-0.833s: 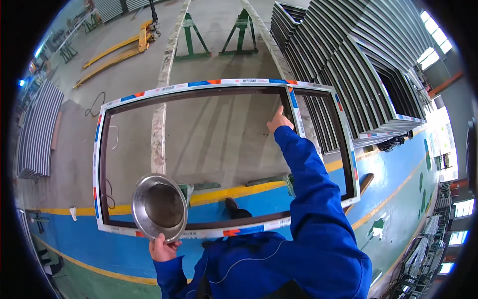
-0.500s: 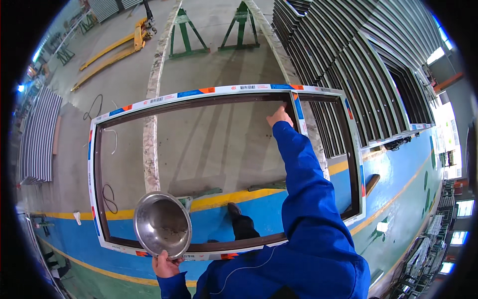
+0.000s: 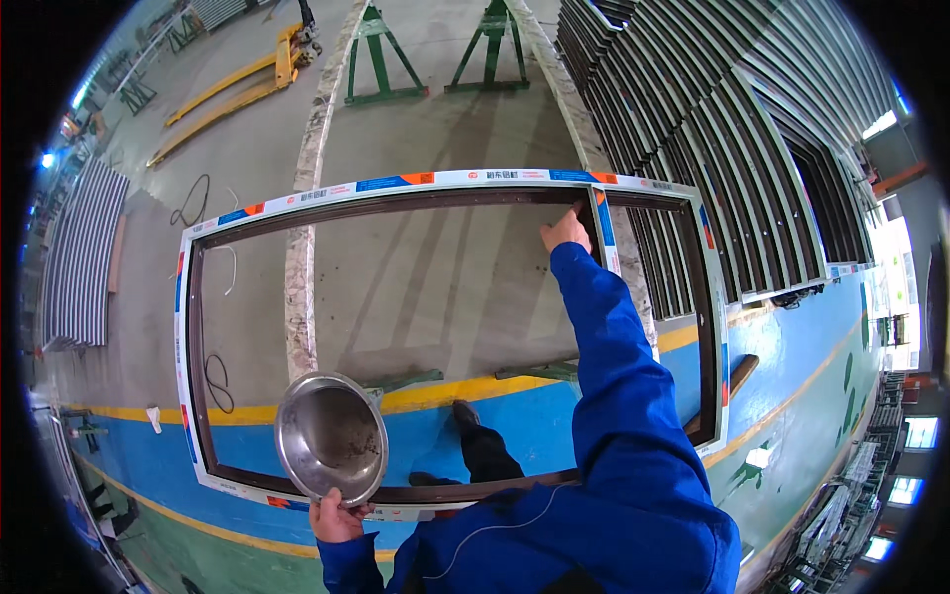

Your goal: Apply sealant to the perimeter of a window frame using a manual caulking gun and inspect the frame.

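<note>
A large window frame (image 3: 445, 180), dark inside with white, blue and orange film on its outer faces, lies flat across two long supports. One crossbar (image 3: 604, 223) divides it toward the right. My left hand (image 3: 338, 515) grips the rim of a round metal bowl (image 3: 315, 426) above the frame's near side; small bits lie at the bowl's bottom. My right hand (image 3: 567, 234) reaches to the far end of the crossbar, at the corner with the far rail. Its fingers are pressed together against the dark profile, and anything between them is too small to make out.
Long scuffed support rails (image 3: 300, 287) run away under the frame, with green trestles (image 3: 381, 69) farther off. Stacked dark frames (image 3: 712, 148) stand at the right. A yellow pallet jack (image 3: 237, 94) is at the far left, and a striped stack of profiles (image 3: 84, 257) stands nearer.
The view has shifted slightly. My right hand stays at the crossbar's far corner, and my left hand still holds the bowl, which is tilted a little differently.
</note>
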`<state>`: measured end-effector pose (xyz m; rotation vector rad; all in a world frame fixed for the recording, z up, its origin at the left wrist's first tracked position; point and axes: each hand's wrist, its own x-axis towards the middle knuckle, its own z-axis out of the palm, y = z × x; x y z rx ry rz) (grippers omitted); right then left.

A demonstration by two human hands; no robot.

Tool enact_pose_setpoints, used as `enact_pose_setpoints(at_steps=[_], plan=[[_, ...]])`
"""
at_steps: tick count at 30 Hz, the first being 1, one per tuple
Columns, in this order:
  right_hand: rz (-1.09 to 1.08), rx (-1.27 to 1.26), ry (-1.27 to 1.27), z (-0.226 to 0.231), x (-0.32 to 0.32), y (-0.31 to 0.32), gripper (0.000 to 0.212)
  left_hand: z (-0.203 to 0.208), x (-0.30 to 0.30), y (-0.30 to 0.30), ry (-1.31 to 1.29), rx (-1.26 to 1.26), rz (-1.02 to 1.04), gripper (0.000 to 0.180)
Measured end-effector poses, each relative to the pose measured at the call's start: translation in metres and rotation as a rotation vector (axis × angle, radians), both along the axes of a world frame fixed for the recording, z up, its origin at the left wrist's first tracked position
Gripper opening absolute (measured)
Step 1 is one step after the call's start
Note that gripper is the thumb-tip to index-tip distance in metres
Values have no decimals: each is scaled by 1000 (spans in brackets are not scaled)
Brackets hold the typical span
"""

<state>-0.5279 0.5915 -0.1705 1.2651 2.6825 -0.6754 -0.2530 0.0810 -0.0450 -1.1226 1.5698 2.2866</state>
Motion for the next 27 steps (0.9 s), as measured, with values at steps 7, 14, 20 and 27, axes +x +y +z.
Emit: enact_pose_setpoints(at_steps=[7,14,20,27], plan=[[-37,61,17,-23,-7,21,106,1,-7,11,-19,0,-30,37],[-30,-67,34,-11,-22,22,104,6,-11,14,-13,-38,-62,38],[-30,-44,59,-15,-22,27,101,6,-12,20,-47,-48,-47,37],[-73,15,144,5,-13,-11,102,5,-5,13,-42,-21,-78,38]])
